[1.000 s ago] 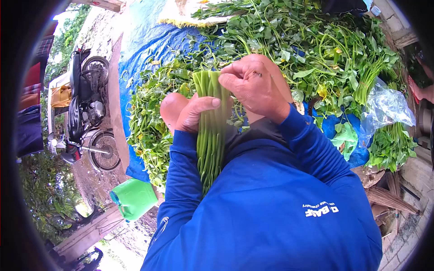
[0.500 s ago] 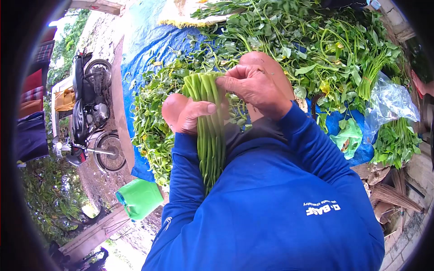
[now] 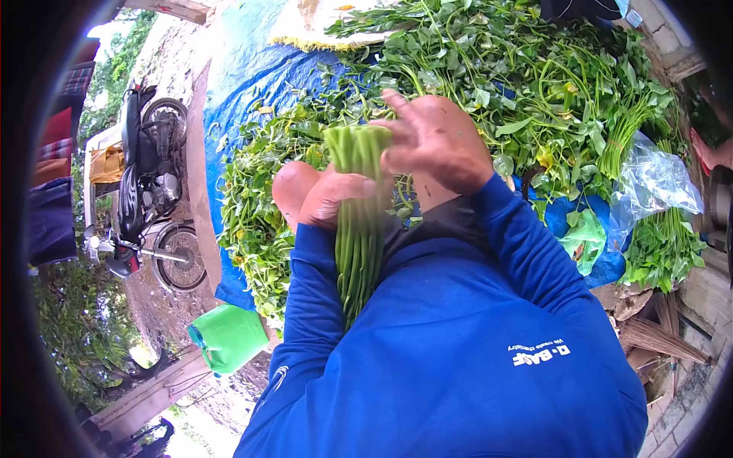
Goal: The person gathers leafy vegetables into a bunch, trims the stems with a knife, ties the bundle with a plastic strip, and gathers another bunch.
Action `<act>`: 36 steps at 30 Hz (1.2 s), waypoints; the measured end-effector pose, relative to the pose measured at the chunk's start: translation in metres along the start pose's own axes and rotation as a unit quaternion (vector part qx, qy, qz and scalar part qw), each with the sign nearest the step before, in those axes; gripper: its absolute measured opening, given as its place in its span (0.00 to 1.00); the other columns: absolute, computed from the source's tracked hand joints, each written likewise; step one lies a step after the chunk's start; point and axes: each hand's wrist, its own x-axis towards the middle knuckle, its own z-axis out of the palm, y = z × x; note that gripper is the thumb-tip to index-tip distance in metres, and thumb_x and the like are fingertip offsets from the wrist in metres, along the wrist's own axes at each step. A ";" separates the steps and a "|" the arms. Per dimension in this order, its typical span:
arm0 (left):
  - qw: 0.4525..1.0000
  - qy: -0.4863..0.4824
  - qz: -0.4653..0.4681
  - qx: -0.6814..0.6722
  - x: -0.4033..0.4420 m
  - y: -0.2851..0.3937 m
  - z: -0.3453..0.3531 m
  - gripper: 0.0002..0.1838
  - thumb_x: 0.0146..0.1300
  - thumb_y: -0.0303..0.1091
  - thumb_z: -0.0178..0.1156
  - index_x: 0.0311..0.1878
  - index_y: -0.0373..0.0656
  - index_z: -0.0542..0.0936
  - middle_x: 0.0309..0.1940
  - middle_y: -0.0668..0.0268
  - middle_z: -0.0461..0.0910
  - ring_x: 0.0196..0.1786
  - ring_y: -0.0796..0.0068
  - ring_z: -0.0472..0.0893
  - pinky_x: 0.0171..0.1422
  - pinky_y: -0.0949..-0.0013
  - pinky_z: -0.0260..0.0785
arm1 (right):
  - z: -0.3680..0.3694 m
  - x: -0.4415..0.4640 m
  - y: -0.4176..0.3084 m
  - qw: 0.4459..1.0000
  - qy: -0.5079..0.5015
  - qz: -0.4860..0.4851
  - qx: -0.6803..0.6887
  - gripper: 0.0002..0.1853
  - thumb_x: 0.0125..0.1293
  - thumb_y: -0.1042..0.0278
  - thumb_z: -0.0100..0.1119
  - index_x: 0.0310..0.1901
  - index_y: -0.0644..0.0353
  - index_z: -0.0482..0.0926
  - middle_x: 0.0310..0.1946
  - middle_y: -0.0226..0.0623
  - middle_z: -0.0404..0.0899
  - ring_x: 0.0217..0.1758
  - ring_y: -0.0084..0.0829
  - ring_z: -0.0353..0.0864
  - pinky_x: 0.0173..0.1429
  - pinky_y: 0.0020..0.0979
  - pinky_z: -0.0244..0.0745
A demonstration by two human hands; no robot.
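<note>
My left hand (image 3: 340, 197) is closed around a bundle of long green stems (image 3: 358, 263), its thumb lying across the front. The stems hang down toward my lap, with their pale, evenly lined-up ends at the top. Beside those ends is my right hand (image 3: 443, 156), smeared by motion, its fingers spread and apart with nothing visible in them. Both hands are over my bent knees. Around them, cut leafy greens (image 3: 458, 57) lie in a thick heap on a blue tarp (image 3: 244, 80).
Bunched greens (image 3: 622, 145) lie at right near a clear plastic bag (image 3: 658, 179) and a green plastic bag (image 3: 586, 238). A green container (image 3: 235, 340) stands lower left, beyond it a motorcycle (image 3: 145, 183). A stick broom (image 3: 664, 338) lies lower right. Part of another person (image 3: 712, 150) shows at right.
My right hand has come off the stem ends, moved slightly right and spread its fingers. The bundle has shifted a little to the right, still in my left hand.
</note>
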 end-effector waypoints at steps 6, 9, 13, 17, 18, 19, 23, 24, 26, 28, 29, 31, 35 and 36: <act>0.997 -0.042 -0.051 0.026 0.006 0.010 -0.005 0.24 0.67 0.32 0.69 0.65 0.39 0.79 0.53 0.63 0.85 0.52 0.75 0.85 0.56 0.68 0.80 | 0.031 0.016 0.005 0.996 -0.062 0.005 0.058 0.29 0.64 0.76 0.74 0.67 0.66 0.77 0.51 0.41 0.88 0.56 0.32 0.90 0.63 0.35 0.87; 0.968 -0.006 -0.023 0.248 -0.017 0.023 0.001 0.17 0.67 0.34 0.69 0.57 0.40 0.83 0.49 0.65 0.86 0.50 0.77 0.84 0.54 0.67 0.80 | 0.043 0.020 0.009 0.994 -0.015 -0.019 0.104 0.27 0.64 0.78 0.73 0.65 0.63 0.76 0.48 0.39 0.88 0.51 0.32 0.91 0.56 0.38 0.90; 0.915 0.121 0.077 0.378 -0.043 0.012 0.050 0.31 0.60 0.37 0.76 0.64 0.36 0.78 0.52 0.64 0.84 0.50 0.73 0.85 0.57 0.67 0.78 | 0.066 0.021 -0.006 0.988 0.040 -0.004 0.152 0.25 0.61 0.82 0.72 0.61 0.62 0.78 0.44 0.36 0.86 0.43 0.29 0.90 0.46 0.34 0.89; 0.923 0.143 0.089 0.345 -0.057 0.012 0.035 0.29 0.56 0.31 0.77 0.60 0.37 0.79 0.47 0.67 0.84 0.48 0.73 0.84 0.56 0.65 0.77 | 0.084 0.026 -0.007 0.987 0.042 -0.011 0.152 0.25 0.58 0.83 0.72 0.58 0.64 0.79 0.41 0.34 0.85 0.39 0.24 0.86 0.43 0.30 0.86; 0.912 0.168 0.128 0.351 -0.059 0.013 0.039 0.27 0.56 0.30 0.77 0.59 0.37 0.80 0.46 0.66 0.84 0.48 0.73 0.84 0.54 0.65 0.78 | 0.087 0.028 -0.008 0.987 0.044 -0.015 0.152 0.25 0.58 0.84 0.72 0.58 0.64 0.79 0.41 0.35 0.85 0.39 0.24 0.86 0.43 0.30 0.86; 0.882 0.214 0.218 0.358 -0.061 0.018 0.059 0.24 0.56 0.27 0.77 0.56 0.38 0.80 0.44 0.65 0.85 0.47 0.72 0.85 0.52 0.64 0.79 | 0.090 0.030 -0.012 0.987 0.047 -0.019 0.153 0.24 0.58 0.84 0.72 0.58 0.64 0.79 0.41 0.35 0.85 0.38 0.24 0.87 0.42 0.30 0.86; 0.876 0.216 0.188 0.388 -0.066 0.039 0.064 0.29 0.50 0.30 0.80 0.56 0.34 0.81 0.38 0.68 0.85 0.41 0.72 0.84 0.50 0.65 0.79 | 0.109 0.035 -0.032 0.982 0.018 -0.074 0.172 0.23 0.58 0.84 0.72 0.56 0.64 0.79 0.39 0.36 0.86 0.36 0.24 0.87 0.40 0.29 0.86; 0.903 0.197 0.157 0.347 -0.066 0.040 0.054 0.27 0.49 0.29 0.80 0.52 0.35 0.82 0.36 0.65 0.86 0.37 0.71 0.85 0.44 0.65 0.80 | 0.115 0.036 -0.035 0.983 0.025 -0.089 0.156 0.24 0.58 0.83 0.74 0.56 0.66 0.78 0.38 0.37 0.87 0.36 0.23 0.87 0.40 0.28 0.86; 0.924 0.189 0.161 0.291 -0.070 0.042 0.046 0.23 0.49 0.28 0.79 0.49 0.35 0.83 0.35 0.64 0.86 0.36 0.71 0.86 0.43 0.65 0.80 | 0.127 0.038 -0.044 0.990 0.021 -0.093 0.100 0.25 0.59 0.82 0.75 0.57 0.66 0.76 0.39 0.39 0.88 0.35 0.23 0.88 0.39 0.28 0.86; 0.935 0.191 0.149 0.260 -0.084 0.041 0.032 0.22 0.50 0.26 0.78 0.50 0.36 0.83 0.36 0.63 0.87 0.37 0.70 0.88 0.43 0.65 0.82 | 0.134 0.039 -0.045 0.994 -0.032 -0.074 0.069 0.38 0.62 0.76 0.77 0.71 0.71 0.67 0.44 0.43 0.89 0.42 0.28 0.91 0.48 0.30 0.88; 0.936 0.195 0.140 0.257 -0.093 0.043 0.024 0.24 0.51 0.24 0.77 0.52 0.36 0.83 0.37 0.62 0.88 0.37 0.70 0.88 0.45 0.65 0.83 | 0.135 0.038 -0.050 0.994 -0.072 -0.054 0.067 0.42 0.63 0.73 0.77 0.75 0.71 0.62 0.49 0.47 0.87 0.48 0.31 0.90 0.53 0.31 0.86; 0.971 0.179 0.081 0.133 -0.116 0.061 0.017 0.30 0.51 0.23 0.77 0.59 0.35 0.80 0.39 0.61 0.88 0.38 0.70 0.89 0.47 0.64 0.83 | 0.134 0.037 -0.064 0.986 -0.158 -0.019 0.059 0.51 0.67 0.67 0.77 0.82 0.72 0.52 0.59 0.56 0.84 0.59 0.35 0.89 0.64 0.34 0.84; 0.884 0.267 0.293 0.248 -0.182 0.111 -0.036 0.15 0.62 0.31 0.75 0.50 0.38 0.87 0.40 0.64 0.89 0.41 0.71 0.88 0.48 0.65 0.83 | 0.082 0.026 -0.081 0.977 -0.120 -0.106 -0.141 0.23 0.78 0.70 0.61 0.69 0.73 0.77 0.71 0.50 0.77 0.69 0.38 0.83 0.73 0.37 0.81; 0.863 0.269 0.345 0.251 -0.203 0.133 -0.053 0.13 0.64 0.34 0.73 0.47 0.37 0.87 0.40 0.62 0.89 0.42 0.70 0.88 0.48 0.65 0.83 | 0.067 0.022 -0.087 0.996 -0.066 -0.024 -0.062 0.17 0.77 0.71 0.63 0.61 0.73 0.84 0.65 0.45 0.82 0.62 0.36 0.87 0.67 0.36 0.85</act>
